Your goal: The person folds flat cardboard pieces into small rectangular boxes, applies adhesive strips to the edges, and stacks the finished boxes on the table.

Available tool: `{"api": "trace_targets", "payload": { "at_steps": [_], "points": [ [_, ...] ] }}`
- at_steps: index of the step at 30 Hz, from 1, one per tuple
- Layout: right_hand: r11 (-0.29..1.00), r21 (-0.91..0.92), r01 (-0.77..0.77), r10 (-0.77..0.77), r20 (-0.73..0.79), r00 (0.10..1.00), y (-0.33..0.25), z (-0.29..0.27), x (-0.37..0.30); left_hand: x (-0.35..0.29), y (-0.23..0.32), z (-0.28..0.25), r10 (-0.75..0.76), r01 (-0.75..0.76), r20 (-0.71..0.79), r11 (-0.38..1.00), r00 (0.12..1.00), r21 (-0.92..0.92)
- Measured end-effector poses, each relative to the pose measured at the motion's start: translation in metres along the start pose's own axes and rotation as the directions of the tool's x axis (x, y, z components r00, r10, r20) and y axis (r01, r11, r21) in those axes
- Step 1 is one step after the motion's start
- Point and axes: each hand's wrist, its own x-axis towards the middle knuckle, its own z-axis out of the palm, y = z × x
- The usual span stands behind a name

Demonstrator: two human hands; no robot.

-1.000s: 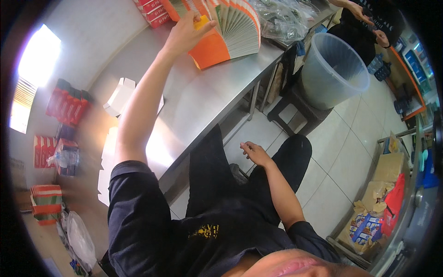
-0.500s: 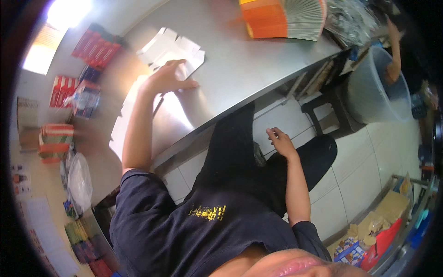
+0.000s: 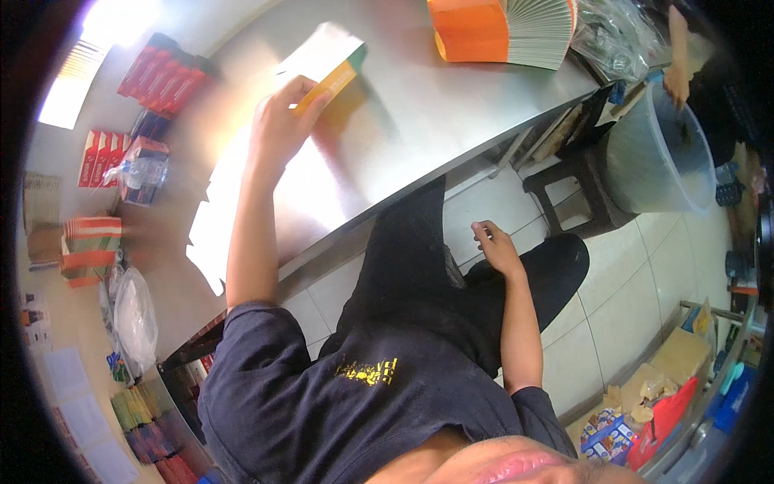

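Note:
A folding carton (image 3: 326, 56), white with an orange and green side, is tilted up on the steel table (image 3: 403, 137). My left hand (image 3: 286, 117) is closed on its near edge, thumb along the orange side. Below that forearm lie more flat white carton blanks (image 3: 211, 242), partly washed out by glare. My right hand (image 3: 497, 248) hangs over my lap beside the thigh, fingers loosely bent and somewhat apart, holding nothing that I can see.
A fanned stack of orange cartons (image 3: 500, 32) lies at the far side, beside clear plastic wrap (image 3: 617, 36). Right of the table, a translucent tub (image 3: 661, 153) stands by a dark stool (image 3: 576, 198); another person's hand (image 3: 677, 73) is above it. Red boxes (image 3: 161, 77) stand left.
My left hand has taken hold of the white carton, which lay flat under it, and tipped it up, so its orange and green side shows. The right hand has hardly moved.

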Motion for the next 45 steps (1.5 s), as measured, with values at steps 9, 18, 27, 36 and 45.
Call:
{"api": "trace_targets", "payload": {
  "at_steps": [9,18,27,36,45],
  "points": [
    [0.699,0.668,0.255,-0.145,-0.217,0.965,0.006,-0.015,-0.008,-0.105,0.146,0.041,0.730,-0.196,0.256,0.472,0.634,-0.859],
    [0.374,0.764,0.526,0.123,-0.603,0.788,0.076,-0.050,-0.031,-0.108,0.096,0.261,0.290,0.569,0.663,0.348,0.691,-0.745],
    [0.942,-0.223,0.249,-0.334,-0.606,0.722,-0.018,-0.039,-0.034,-0.103,0.021,0.371,-0.072,0.625,0.629,0.245,0.774,-0.741],
    [0.909,-0.305,0.285,-0.405,-0.482,0.776,-0.029,-0.001,-0.007,-0.096,0.022,0.349,-0.051,0.713,0.711,0.052,0.702,-0.700],
    [0.950,-0.154,0.272,-0.313,-0.470,0.825,-0.022,0.002,-0.001,-0.099,0.030,0.354,0.071,0.434,0.447,0.145,0.892,-0.889]
  ]
}}
